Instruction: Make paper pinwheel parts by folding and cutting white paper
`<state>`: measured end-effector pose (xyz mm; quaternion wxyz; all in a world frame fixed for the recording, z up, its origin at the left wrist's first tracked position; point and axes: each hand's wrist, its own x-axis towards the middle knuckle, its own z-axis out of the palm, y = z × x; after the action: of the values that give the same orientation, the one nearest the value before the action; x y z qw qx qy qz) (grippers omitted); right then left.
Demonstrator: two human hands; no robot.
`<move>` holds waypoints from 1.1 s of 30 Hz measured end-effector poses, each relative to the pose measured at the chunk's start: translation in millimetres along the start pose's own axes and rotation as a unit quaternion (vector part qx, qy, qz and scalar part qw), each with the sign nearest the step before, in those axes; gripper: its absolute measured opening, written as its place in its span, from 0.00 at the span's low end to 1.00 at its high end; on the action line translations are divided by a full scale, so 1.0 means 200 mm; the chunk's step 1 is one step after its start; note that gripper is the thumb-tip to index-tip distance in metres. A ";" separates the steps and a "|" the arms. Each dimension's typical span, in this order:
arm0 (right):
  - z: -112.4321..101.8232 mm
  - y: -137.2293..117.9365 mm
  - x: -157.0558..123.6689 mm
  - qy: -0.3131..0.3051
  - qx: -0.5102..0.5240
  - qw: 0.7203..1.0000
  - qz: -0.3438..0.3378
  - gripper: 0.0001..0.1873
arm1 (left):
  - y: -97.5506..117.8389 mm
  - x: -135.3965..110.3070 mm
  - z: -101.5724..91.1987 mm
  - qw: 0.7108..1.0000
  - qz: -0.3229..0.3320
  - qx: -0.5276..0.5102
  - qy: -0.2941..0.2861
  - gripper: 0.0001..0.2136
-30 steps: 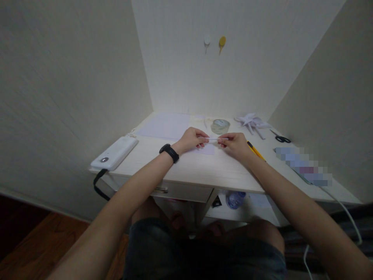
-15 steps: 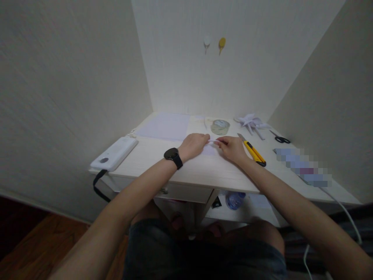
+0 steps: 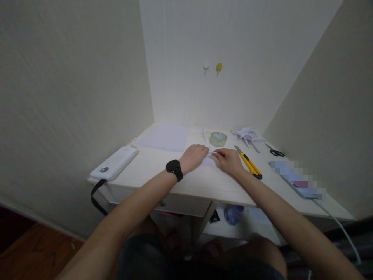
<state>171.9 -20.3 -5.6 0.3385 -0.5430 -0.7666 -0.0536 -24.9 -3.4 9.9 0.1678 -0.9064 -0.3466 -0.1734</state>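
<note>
My left hand (image 3: 194, 156), with a black watch (image 3: 173, 168) at its wrist, is closed on one end of a thin strip of white paper (image 3: 211, 153). My right hand (image 3: 229, 158) pinches the other end, thumb against fingers. The strip spans the small gap between both hands, just above the desk; its ends are hidden by the fingers. Beneath it a piece of white paper (image 3: 207, 161) lies flat. Behind the hands sits a roll of clear tape (image 3: 218, 139). Beside my right hand lies a yellow utility knife (image 3: 250, 163), blade pointing away.
White paper sheets (image 3: 164, 137) lie at the back left. A folded paper pinwheel (image 3: 247, 135), black scissors (image 3: 274, 151) and a blurred-out phone (image 3: 294, 179) are on the right. A white device (image 3: 114, 163) rests on the left edge. A bottle (image 3: 233, 214) stands on the shelf below.
The view has tilted up, so the desk sits lower in the picture. Both hands keep their hold on the paper strip and are slightly closer together.
</note>
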 end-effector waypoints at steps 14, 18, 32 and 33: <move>-0.04 0.24 0.16 0.043 -0.008 0.994 0.097 0.19 | -0.12 0.00 0.00 0.979 -0.167 -0.114 0.040 0.13; -0.07 0.33 0.36 -0.080 -0.120 0.990 -0.007 0.35 | -0.15 0.03 0.01 0.955 -0.228 -0.184 0.038 0.12; 0.07 0.29 0.44 -0.153 -0.141 0.978 -0.003 0.26 | -0.16 0.28 0.09 0.912 -0.286 -0.291 0.022 0.11; 0.06 0.28 0.43 -0.155 -0.123 0.980 -0.003 0.27 | -0.17 0.32 0.11 0.915 -0.288 -0.284 0.009 0.13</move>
<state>198.8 77.3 18.9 0.1465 -0.5794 -0.7992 -0.0636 1.0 66.4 23.9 -0.1507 -0.7754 -0.5270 -0.3136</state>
